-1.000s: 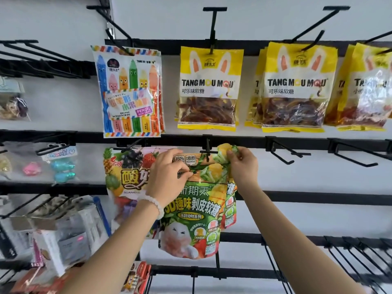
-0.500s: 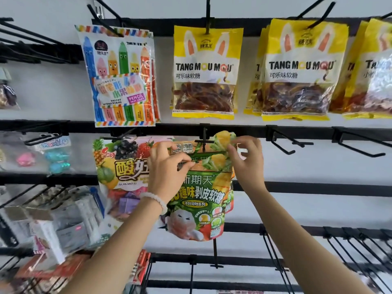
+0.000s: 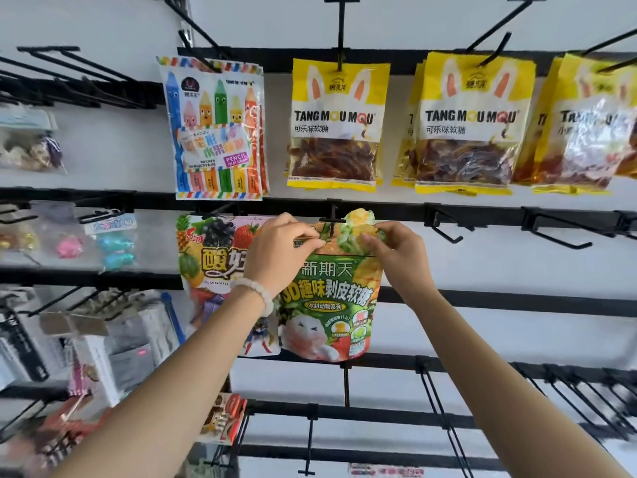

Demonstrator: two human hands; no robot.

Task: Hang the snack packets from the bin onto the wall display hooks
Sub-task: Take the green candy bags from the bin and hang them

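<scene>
Your left hand [image 3: 281, 251] and right hand [image 3: 396, 251] pinch the green packet's [image 3: 327, 298] top corners at mid-frame, threading it onto the hook [image 3: 332, 220]; several packets already hang, empty hooks remain.

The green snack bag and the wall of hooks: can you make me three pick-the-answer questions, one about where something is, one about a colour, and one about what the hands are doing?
1. Where is the pencil candy bag?
A. left of the yellow bags
B. right of the yellow bags
C. under the green bag

2. What colour tops the bunny-ear bag?
A. blue
B. yellow
C. pink

3. What are the hands doing to the green bag?
A. hanging open away from it
B. both pinching its top edge
C. only one touching it

Answers:
1 A, it hangs in the top row left of the yellow bags.
2 B, yellow surrounds the ears.
3 B, the left hand and right hand pinch its top by the hook.
</scene>
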